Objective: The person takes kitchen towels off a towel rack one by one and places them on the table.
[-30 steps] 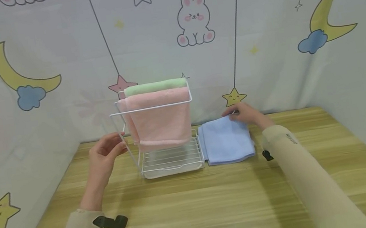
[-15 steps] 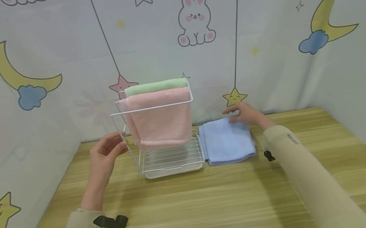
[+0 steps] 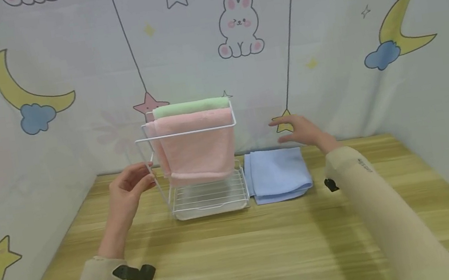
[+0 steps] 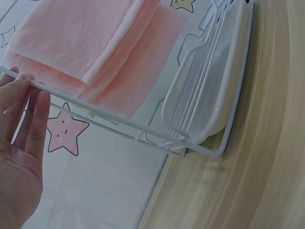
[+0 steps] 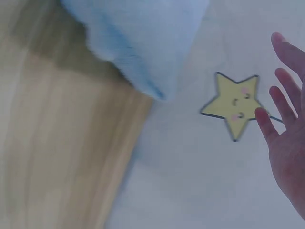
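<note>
A white wire rack [image 3: 165,192] stands on the table, and my left hand [image 3: 128,188] pinches its left side wire between thumb and fingers. In the left wrist view that hand [image 4: 21,119] shows at the left, around the same wire. Over the rack's upper bars hang a pink towel [image 3: 199,151] and, behind it, a green towel [image 3: 191,107]. Folded flat beside the rack is a light blue towel [image 3: 280,173]. My right hand [image 3: 303,130], fingers spread, is held above the blue towel's back edge, apart from it and holding nothing.
A shallow white tray [image 4: 221,95] sits in the rack's base under the wire shelf. The wooden table [image 3: 242,258] ends at a printed curtain [image 3: 331,95] close behind the rack and towel. More curtain stands at both sides.
My right hand has let go of the blue towel's back edge and risen off it, fingers spreading. The towel lies flat where it was. My left hand stays on the rack.
</note>
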Demonstrator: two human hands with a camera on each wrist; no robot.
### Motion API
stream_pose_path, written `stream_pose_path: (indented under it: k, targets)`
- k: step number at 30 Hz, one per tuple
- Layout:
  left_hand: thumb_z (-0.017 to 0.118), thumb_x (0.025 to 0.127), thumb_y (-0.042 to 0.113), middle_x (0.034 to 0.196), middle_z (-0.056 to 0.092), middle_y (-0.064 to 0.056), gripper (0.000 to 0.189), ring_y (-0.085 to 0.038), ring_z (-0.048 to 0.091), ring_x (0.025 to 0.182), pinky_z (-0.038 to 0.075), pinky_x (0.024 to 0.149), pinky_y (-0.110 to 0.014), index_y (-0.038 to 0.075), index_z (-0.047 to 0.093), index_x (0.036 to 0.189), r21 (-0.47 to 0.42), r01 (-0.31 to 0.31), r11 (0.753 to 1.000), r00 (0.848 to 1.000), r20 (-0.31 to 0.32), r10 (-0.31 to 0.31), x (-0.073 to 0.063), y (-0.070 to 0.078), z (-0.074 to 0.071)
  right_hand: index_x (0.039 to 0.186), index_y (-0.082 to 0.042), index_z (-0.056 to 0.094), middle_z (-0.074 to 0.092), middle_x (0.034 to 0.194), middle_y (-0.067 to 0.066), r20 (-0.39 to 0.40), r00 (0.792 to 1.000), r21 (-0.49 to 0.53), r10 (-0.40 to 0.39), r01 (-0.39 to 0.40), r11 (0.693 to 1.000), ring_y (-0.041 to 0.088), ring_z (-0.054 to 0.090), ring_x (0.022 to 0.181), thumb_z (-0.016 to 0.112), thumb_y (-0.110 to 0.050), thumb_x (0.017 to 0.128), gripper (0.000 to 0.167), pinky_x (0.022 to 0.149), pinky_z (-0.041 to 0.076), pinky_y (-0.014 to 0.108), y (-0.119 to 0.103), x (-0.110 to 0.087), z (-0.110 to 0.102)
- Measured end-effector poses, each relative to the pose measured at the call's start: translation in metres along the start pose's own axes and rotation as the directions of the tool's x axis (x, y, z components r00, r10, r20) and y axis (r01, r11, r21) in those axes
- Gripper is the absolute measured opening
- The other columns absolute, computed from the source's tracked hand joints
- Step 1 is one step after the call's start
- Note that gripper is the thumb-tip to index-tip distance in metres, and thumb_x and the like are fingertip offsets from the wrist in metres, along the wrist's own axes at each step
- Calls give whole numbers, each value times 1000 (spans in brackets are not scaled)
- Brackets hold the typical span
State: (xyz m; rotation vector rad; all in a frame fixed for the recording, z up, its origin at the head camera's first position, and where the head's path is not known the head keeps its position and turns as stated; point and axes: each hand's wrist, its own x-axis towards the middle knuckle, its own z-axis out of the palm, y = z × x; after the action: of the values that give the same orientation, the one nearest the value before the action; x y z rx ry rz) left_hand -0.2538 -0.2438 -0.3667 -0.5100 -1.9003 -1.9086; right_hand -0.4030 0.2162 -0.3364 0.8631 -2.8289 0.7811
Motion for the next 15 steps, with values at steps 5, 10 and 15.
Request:
stream_pose_path:
  k: [5,10,15]
  targets:
    - [65,91,-4,96,74,10,22,-1,69,86,63,78,-20,-1,66,113,2,-3,1000,1000,-2,3,0,0,-1,135,-6,58,55,145,15,-68,996,-31,-58,56,998,35,44,140,76,-13,86,53,119,38,54,-25,11,-25]
    - [66,92,-2,95,73,4,26,-3,69,86,63,78,-20,-7,63,116,11,-8,1000,1000,6,8,0,1,-1,137,-9,57,51,149,12,-97,991,-17,-90,88,996,31,41,142,75,-14,88,52,115,41,55,-55,19,-48]
    - [65,92,-3,94,73,2,25,-4,69,86,63,78,-20,-6,64,116,-1,-9,1000,1000,5,9,0,-1,0,138,-12,57,50,150,9,-105,982,-18,-155,154,988,28,40,143,74,-16,89,52,115,41,54,-82,27,-63]
